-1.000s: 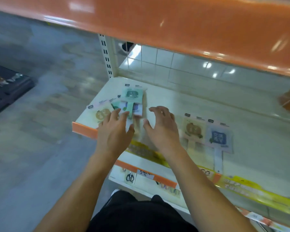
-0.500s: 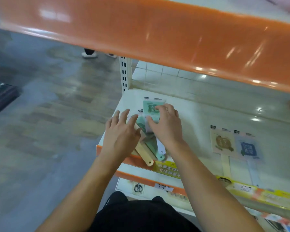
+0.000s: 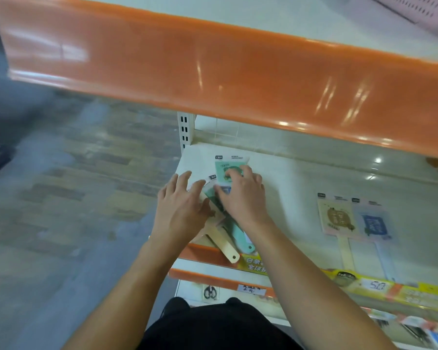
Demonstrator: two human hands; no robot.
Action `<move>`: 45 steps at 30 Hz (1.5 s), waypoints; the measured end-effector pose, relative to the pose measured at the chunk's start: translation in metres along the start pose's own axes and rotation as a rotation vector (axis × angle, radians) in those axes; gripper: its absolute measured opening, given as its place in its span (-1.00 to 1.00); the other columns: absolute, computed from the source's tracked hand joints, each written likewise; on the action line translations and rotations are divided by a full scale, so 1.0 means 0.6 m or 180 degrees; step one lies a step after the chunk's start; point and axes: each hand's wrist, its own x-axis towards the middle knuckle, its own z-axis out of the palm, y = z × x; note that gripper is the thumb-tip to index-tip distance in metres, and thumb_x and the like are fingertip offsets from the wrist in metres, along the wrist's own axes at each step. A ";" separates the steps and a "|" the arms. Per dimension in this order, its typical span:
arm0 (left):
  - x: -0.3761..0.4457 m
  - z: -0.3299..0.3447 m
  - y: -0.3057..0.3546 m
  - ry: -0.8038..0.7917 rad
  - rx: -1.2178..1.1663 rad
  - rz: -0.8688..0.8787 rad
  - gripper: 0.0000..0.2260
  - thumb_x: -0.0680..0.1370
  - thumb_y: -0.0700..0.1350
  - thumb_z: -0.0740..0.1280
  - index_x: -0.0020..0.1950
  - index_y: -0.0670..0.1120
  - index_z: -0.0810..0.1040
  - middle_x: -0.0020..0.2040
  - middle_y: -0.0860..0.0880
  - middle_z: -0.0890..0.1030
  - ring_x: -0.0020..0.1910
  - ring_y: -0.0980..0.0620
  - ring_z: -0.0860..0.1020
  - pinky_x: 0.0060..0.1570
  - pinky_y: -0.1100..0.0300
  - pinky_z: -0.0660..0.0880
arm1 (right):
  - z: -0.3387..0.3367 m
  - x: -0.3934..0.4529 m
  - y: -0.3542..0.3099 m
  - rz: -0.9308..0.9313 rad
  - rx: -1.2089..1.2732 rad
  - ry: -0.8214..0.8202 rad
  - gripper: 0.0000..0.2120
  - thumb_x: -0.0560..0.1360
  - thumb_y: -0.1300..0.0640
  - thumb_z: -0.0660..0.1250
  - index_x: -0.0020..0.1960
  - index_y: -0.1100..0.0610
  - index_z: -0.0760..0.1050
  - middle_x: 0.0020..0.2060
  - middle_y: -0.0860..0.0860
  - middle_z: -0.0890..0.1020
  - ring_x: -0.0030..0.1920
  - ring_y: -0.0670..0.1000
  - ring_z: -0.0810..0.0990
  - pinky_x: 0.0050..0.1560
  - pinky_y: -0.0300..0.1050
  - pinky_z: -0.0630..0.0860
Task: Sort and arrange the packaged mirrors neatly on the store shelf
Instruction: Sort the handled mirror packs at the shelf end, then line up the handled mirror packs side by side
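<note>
A loose pile of packaged hand mirrors lies at the left end of the white shelf (image 3: 293, 188). On top is a green mirror (image 3: 228, 167), and my right hand (image 3: 243, 195) presses flat on it. My left hand (image 3: 181, 210) rests with fingers spread on the pile's left side. A cream handle (image 3: 224, 245) and a green handle (image 3: 240, 236) stick out toward the shelf's front edge. Further right a beige mirror (image 3: 338, 218) and a blue mirror (image 3: 374, 223) lie side by side, handles toward me.
An orange-fronted upper shelf (image 3: 213, 69) overhangs the work area close above. The shelf's front lip carries a yellow price strip (image 3: 379, 284). A lower shelf (image 3: 213, 291) holds scissors packs. The grey floor lies to the left beyond the perforated upright (image 3: 185, 130).
Both hands have closed in on the scattered mirrors at the left and gathered them into one overlapping pile. The right hand now lies on the green mirror. The view has shifted left.
</note>
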 end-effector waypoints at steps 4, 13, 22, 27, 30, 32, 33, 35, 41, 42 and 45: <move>0.001 -0.007 -0.006 0.0070 -0.0051 -0.0065 -0.56 0.50 0.03 0.33 0.36 -0.01 0.42 0.44 -0.16 0.32 0.44 -0.22 0.23 0.33 -0.12 0.23 | 0.001 0.006 -0.001 0.0018 -0.0109 0.0016 -0.53 0.49 -0.22 0.28 0.29 0.01 0.47 0.26 0.04 0.45 0.17 0.14 0.38 0.15 0.00 0.40; 0.014 -0.022 0.008 0.0219 -0.0134 -0.0023 -0.62 0.53 0.00 0.30 0.34 -0.05 0.45 0.42 -0.18 0.35 0.42 -0.24 0.27 0.29 -0.13 0.27 | -0.030 0.000 0.018 0.0178 0.0186 0.0212 -0.59 0.43 -0.13 0.32 0.22 0.02 0.52 0.26 0.00 0.43 0.18 0.16 0.35 0.18 0.02 0.37; 0.042 -0.006 0.089 -0.0032 -0.0180 0.0352 -0.59 0.54 0.04 0.27 0.38 0.02 0.39 0.46 -0.11 0.28 0.46 -0.17 0.21 0.35 -0.08 0.21 | -0.079 -0.042 0.101 0.0613 0.0081 0.0345 -0.63 0.44 -0.14 0.31 0.19 -0.01 0.48 0.31 -0.02 0.38 0.25 0.19 0.30 0.23 0.04 0.34; 0.041 0.006 0.118 -0.0095 -0.0189 0.0587 -0.60 0.52 0.01 0.30 0.35 0.01 0.42 0.43 -0.11 0.32 0.44 -0.17 0.24 0.33 -0.08 0.24 | -0.083 -0.071 0.151 0.0865 0.0041 0.0358 -0.64 0.44 -0.12 0.30 0.18 0.00 0.48 0.31 0.00 0.37 0.29 0.21 0.31 0.27 0.06 0.27; 0.035 0.016 0.132 -0.0143 -0.0214 0.0733 -0.62 0.50 0.01 0.32 0.31 -0.01 0.46 0.39 -0.11 0.38 0.39 -0.19 0.31 0.28 -0.11 0.31 | -0.074 -0.084 0.171 0.0982 0.0030 0.0357 -0.63 0.42 -0.13 0.31 0.17 0.00 0.49 0.28 0.00 0.39 0.28 0.21 0.34 0.29 0.05 0.24; 0.030 0.024 0.141 -0.0179 -0.0234 0.0804 -0.63 0.49 -0.01 0.35 0.28 -0.03 0.48 0.38 -0.13 0.39 0.38 -0.21 0.33 0.26 -0.12 0.32 | -0.068 -0.094 0.175 0.1072 0.0095 0.0274 -0.64 0.41 -0.12 0.33 0.16 -0.01 0.50 0.27 -0.01 0.39 0.29 0.22 0.32 0.30 0.06 0.23; 0.028 0.027 0.145 -0.0197 -0.0249 0.0826 -0.63 0.49 -0.01 0.35 0.28 -0.03 0.49 0.38 -0.15 0.40 0.38 -0.22 0.34 0.26 -0.13 0.31 | -0.065 -0.100 0.175 0.1103 0.0124 0.0250 -0.64 0.40 -0.10 0.34 0.15 -0.01 0.51 0.26 -0.01 0.40 0.28 0.22 0.32 0.30 0.06 0.25; 0.027 0.033 0.152 -0.0222 -0.0260 0.0865 -0.64 0.49 -0.02 0.36 0.27 -0.04 0.50 0.38 -0.18 0.40 0.38 -0.24 0.34 0.26 -0.14 0.31 | -0.058 -0.112 0.176 0.1065 0.0119 0.0329 -0.65 0.36 -0.04 0.36 0.12 0.02 0.53 0.20 0.01 0.44 0.25 0.23 0.35 0.25 0.09 0.31; 0.023 0.050 0.170 -0.0321 -0.0255 0.1009 -0.64 0.50 0.00 0.34 0.28 -0.04 0.50 0.36 -0.18 0.41 0.37 -0.24 0.35 0.25 -0.15 0.33 | -0.046 -0.134 0.187 0.0899 -0.0072 0.0404 -0.59 0.31 -0.06 0.46 0.10 0.07 0.55 0.10 0.08 0.52 0.14 0.26 0.45 0.08 0.16 0.50; 0.021 0.053 0.172 -0.0323 -0.0258 0.1022 -0.64 0.50 0.01 0.34 0.28 -0.04 0.50 0.36 -0.18 0.41 0.37 -0.24 0.35 0.24 -0.15 0.33 | -0.046 -0.133 0.188 0.0875 -0.0109 0.0407 -0.58 0.31 -0.08 0.47 0.10 0.07 0.55 0.10 0.09 0.53 0.14 0.26 0.45 0.07 0.16 0.51; 0.018 0.060 0.183 -0.0317 -0.0264 0.1026 -0.63 0.52 0.03 0.31 0.30 -0.02 0.47 0.39 -0.15 0.38 0.39 -0.21 0.32 0.26 -0.13 0.31 | -0.048 -0.130 0.192 0.0851 -0.0095 0.0404 -0.57 0.35 -0.18 0.44 0.11 0.04 0.56 0.12 0.06 0.53 0.18 0.24 0.44 0.12 0.16 0.49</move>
